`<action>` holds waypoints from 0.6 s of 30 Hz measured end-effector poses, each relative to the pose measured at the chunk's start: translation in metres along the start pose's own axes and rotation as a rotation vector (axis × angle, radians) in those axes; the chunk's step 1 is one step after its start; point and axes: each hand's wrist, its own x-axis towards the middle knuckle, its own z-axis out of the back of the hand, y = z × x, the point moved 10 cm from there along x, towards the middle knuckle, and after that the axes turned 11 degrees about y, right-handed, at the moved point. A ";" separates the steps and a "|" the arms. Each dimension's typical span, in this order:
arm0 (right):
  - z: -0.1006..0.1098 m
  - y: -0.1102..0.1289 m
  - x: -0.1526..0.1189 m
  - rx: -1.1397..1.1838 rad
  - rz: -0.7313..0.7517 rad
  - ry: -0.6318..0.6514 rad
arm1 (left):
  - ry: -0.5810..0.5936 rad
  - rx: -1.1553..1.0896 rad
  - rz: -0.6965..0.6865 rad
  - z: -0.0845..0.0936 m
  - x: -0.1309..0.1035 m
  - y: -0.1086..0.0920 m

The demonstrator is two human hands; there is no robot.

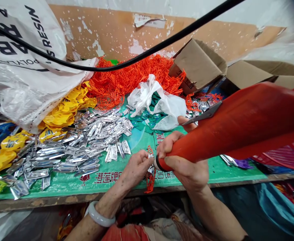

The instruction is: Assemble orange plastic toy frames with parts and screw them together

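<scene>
My right hand (184,164) is wrapped round the narrow end of a big red hand tool (227,124), which looks like an electric screwdriver. A grey metal lever (203,114) runs along its upper side. The tool's black-collared nose points down and left, right beside my left fingers. With thumb and fingers closed, my left hand (137,167) pinches a small orange plastic frame (150,184) with a silver piece on it, over the table's front. Where the tool's tip meets the part is hidden. A pale bangle (100,216) circles my left wrist.
Silver plates (86,147) cover the table's left, beside yellow plastic shells (64,110) and a white sack (23,73). Behind lie heaped orange frames (127,77) and a white bag (159,103) over green pieces. Cardboard boxes (199,63) stand back right. A black cable (147,53) crosses above.
</scene>
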 end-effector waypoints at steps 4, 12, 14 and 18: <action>0.003 -0.003 -0.002 -0.019 0.003 0.009 | -0.006 0.029 -0.003 0.000 0.000 -0.002; -0.001 -0.004 -0.003 0.014 -0.018 0.035 | -0.007 0.009 -0.009 -0.001 -0.001 -0.002; 0.000 -0.004 -0.004 0.007 -0.015 0.030 | -0.013 0.004 -0.009 -0.001 -0.001 -0.001; 0.001 -0.003 -0.005 -0.005 -0.005 0.031 | -0.008 -0.014 -0.007 -0.001 0.000 0.001</action>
